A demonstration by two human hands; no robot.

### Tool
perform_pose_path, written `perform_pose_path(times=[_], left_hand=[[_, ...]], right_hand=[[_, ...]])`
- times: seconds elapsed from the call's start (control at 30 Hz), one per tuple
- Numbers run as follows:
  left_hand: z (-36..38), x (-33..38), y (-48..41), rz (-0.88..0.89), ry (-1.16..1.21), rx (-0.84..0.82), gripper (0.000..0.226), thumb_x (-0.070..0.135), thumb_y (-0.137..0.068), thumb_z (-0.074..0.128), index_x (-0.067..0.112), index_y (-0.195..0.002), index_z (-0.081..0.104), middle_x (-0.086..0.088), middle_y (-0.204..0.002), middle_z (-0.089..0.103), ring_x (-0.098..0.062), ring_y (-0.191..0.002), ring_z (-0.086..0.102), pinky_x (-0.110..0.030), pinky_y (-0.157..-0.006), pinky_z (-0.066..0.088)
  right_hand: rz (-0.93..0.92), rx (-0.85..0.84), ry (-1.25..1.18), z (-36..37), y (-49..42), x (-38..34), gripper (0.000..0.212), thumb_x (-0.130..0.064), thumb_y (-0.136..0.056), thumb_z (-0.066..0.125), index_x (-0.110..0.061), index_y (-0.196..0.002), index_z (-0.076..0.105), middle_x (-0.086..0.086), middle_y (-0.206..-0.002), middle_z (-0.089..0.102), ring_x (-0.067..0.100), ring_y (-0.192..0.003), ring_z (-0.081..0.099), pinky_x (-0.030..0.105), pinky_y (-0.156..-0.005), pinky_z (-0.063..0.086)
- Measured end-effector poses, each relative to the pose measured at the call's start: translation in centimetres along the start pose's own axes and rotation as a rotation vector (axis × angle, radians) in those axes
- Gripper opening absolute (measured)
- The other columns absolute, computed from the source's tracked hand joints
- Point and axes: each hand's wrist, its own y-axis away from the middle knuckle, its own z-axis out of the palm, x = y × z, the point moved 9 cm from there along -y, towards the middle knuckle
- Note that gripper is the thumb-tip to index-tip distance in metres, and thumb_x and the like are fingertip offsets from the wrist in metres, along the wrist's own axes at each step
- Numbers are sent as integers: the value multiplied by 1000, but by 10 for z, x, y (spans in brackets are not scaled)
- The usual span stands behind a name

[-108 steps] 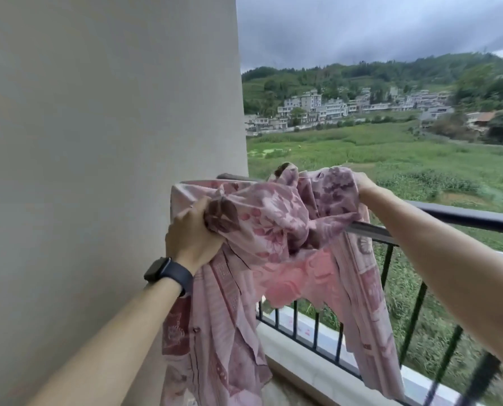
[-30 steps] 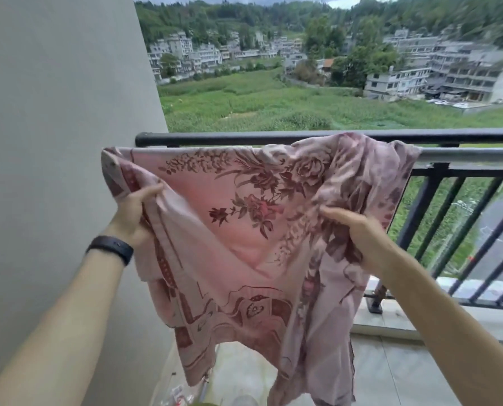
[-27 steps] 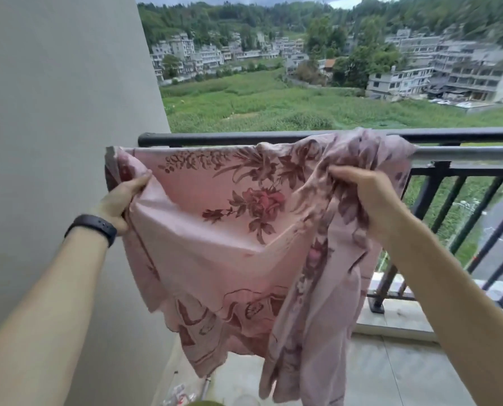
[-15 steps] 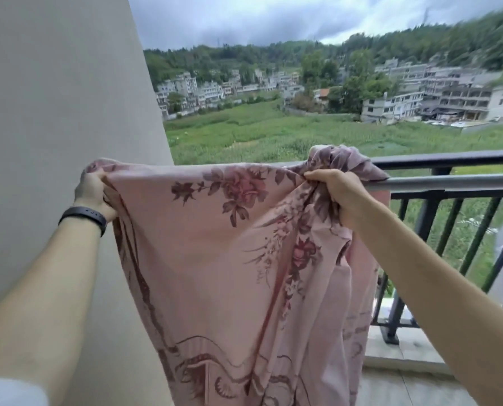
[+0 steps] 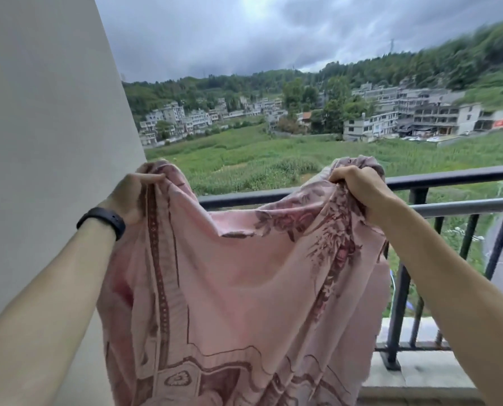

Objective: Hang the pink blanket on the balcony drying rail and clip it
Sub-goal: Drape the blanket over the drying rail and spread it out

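**Blanket held wide, rail just beyond it**

The pink blanket point(image 5: 244, 288) is up in the air in front of the person, spread like a curtain. Its top edge runs side to side between the two hands, dipping in the middle. The rest hangs straight down past the bottom of the view. That long edge lies roughly parallel to the grey drying rail point(image 5: 464, 207), which is on the far side of the cloth and lower than both hands. The darker handrail point(image 5: 449, 174) runs just behind and above it. Where the drying rail passes behind the cloth, I can't tell whether any fabric rests on it.

The left hand point(image 5: 136, 194) has its fingers curled round a bunched corner close against the wall point(image 5: 54, 142), with a black wristband point(image 5: 102, 219) on that wrist. The right hand point(image 5: 358, 189) clutches a gathered fistful of the opposite end. It sits right over the exposed run of both rails, so it looks the nearer of the two to the bar.

As I read it, the draping is the step in hand. The edge needs carrying forward and down across the rail, with both hands moving together to keep it level. No clips show anywhere, so the pinning is not yet done.
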Motion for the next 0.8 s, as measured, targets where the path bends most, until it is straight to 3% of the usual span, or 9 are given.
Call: perform_pose_path(times=[0.1,0.17,0.2,0.27,0.33,0.4,0.53,0.67,0.8], left_hand=[[-59,14,-2,111,-153,410,27,-2,-81,56,19,-92,69,6,-83,67,-8,-74,62,-9,-51,47],[-81,-7,-9,-25,-217,473,29,2,-90,50,10,-112,67,-2,-85,70,-8,-72,64,-11,-41,42],[-88,-27,-14,-128,-266,452,30,6,-95,48,5,-121,64,-11,-98,71,-16,-88,66,-16,-47,46],[-99,-64,-14,-267,-352,529,35,20,-100,50,1,-129,59,-24,-131,57,-34,-121,54,-29,-83,50],[-110,-79,8,-280,-590,728,51,28,-93,58,4,-137,49,-26,-148,38,-36,-137,36,-38,-110,29],[-123,-90,37,-345,-701,929,72,36,-84,56,4,-145,33,-24,-156,19,-35,-146,14,-49,-116,9],[-149,-101,47,-421,-617,892,67,43,-80,63,5,-133,48,-26,-144,39,-45,-131,39,-49,-107,31],[-169,-73,33,-260,-804,767,35,38,-87,63,15,-111,72,-18,-126,64,-42,-116,56,-40,-99,44],[-169,-59,26,-195,-643,899,38,38,-90,58,11,-113,71,-20,-124,65,-40,-115,59,-37,-98,45]], right_hand=[[-52,70,169,-22,0,12,15,-27,-62,68,-13,-68,67,9,-78,67,31,-80,67,35,-70,51],[-142,81,333,-17,0,7,14,-29,-60,65,-16,-61,64,4,-76,66,25,-75,63,33,-67,48],[-172,89,430,-10,3,4,14,-31,-60,64,-17,-65,64,1,-77,66,21,-74,62,31,-65,46],[-209,75,568,9,7,0,25,-35,-60,61,-21,-81,62,-3,-81,65,16,-75,59,30,-68,45],[-234,35,599,30,9,0,33,-37,-63,61,-28,-93,50,-6,-80,59,12,-72,53,33,-74,43],[-259,19,620,47,8,0,31,-34,-71,62,-29,-95,45,-5,-77,57,11,-69,51,33,-75,42],[-322,37,729,60,5,0,22,-36,-72,60,-31,-86,43,-4,-74,58,15,-67,52,34,-72,41],[-405,135,808,64,7,-2,29,-37,-72,60,-28,-95,45,-5,-66,52,16,-60,47,35,-69,37],[-387,171,849,66,10,0,33,-42,-72,57,-24,-98,48,-3,-66,50,30,-72,54,36,-71,39]])
